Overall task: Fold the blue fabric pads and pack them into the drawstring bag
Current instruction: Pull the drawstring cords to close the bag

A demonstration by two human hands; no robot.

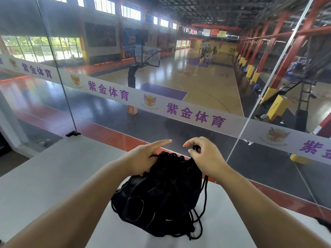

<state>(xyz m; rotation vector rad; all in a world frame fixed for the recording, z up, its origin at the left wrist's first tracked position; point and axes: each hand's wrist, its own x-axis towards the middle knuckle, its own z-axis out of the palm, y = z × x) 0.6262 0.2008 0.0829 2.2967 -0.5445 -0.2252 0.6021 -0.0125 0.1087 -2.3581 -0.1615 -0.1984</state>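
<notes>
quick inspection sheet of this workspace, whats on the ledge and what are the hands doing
surface: pale grey ledge running along a glass wall
job's things: black drawstring bag standing on the ledge, mouth gathered at the top; no blue pads in view, so I cannot tell if any are inside
clutter: nothing seen
hands: left hand on the bag's gathered top, index finger pointing out; right hand pinching a knotted black cord
cables: loose black drawstrings trailing at the bag's right side and base
surroundings: indoor basketball court below the glass, white banner with purple lettering across the pane
</notes>
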